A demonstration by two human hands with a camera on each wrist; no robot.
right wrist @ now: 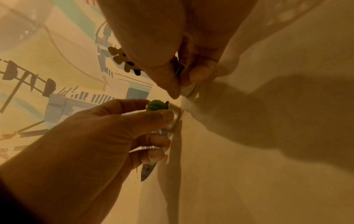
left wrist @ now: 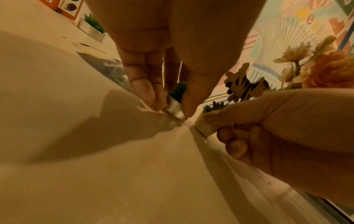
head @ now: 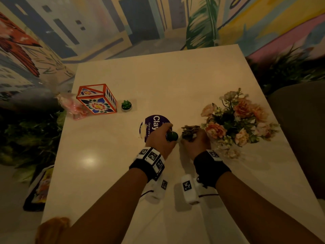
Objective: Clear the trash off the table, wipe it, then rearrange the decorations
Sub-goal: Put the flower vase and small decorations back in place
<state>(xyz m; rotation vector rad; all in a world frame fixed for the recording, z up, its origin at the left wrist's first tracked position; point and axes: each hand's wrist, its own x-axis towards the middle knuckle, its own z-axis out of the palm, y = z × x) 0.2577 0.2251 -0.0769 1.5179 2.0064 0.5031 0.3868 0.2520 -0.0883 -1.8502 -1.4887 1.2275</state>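
Note:
My left hand [head: 167, 132] pinches a small metal pot with a green plant [head: 172, 136] low at the white table [head: 109, 173], near its middle. In the left wrist view the fingers [left wrist: 145, 91] and thumb hold that green plant pot [left wrist: 175, 107] by its sides. Just to its right, my right hand [head: 191, 136] grips a second small pot with a brown plant [head: 190, 130]. The brown plant [left wrist: 243, 86] sticks up above the right hand's curled fingers. The two pots are almost touching. A purple round disc [head: 153, 123] lies partly under my left hand.
A painted orange flower box [head: 97, 99] and a third small green pot [head: 126, 105] stand at the left. A pink plastic bag [head: 73, 107] lies at the left edge. A pink flower bouquet [head: 237, 120] stands right of my right hand.

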